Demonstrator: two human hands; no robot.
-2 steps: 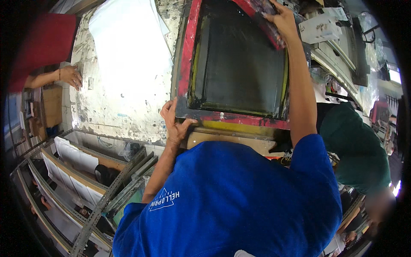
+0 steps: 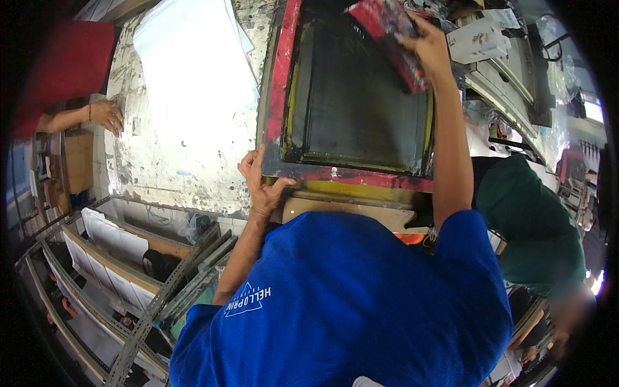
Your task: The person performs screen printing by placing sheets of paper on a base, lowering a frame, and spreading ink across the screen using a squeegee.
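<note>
A screen printing frame (image 2: 361, 178) with ink-stained red edges lies in front of me, its dark mesh (image 2: 361, 109) smeared with black. My left hand (image 2: 263, 187) grips its near left corner, thumb along the near edge and fingers along the left side. Over the far right part of the mesh, my right hand (image 2: 429, 51) is closed around a red, ink-spattered squeegee (image 2: 385, 39), held at a slant. Whether the squeegee's blade touches the mesh is hard to tell.
White sheets (image 2: 193, 64) lie on a paint-spotted table (image 2: 161, 174) to the left. A co-worker's hand (image 2: 106, 116) rests at that table's far-left edge. Metal shelving (image 2: 138, 322) stands at lower left. A person in green (image 2: 532, 219) is close on my right.
The squeegee in my right hand has moved a little toward me across the mesh. My left hand stays on the frame's corner.
</note>
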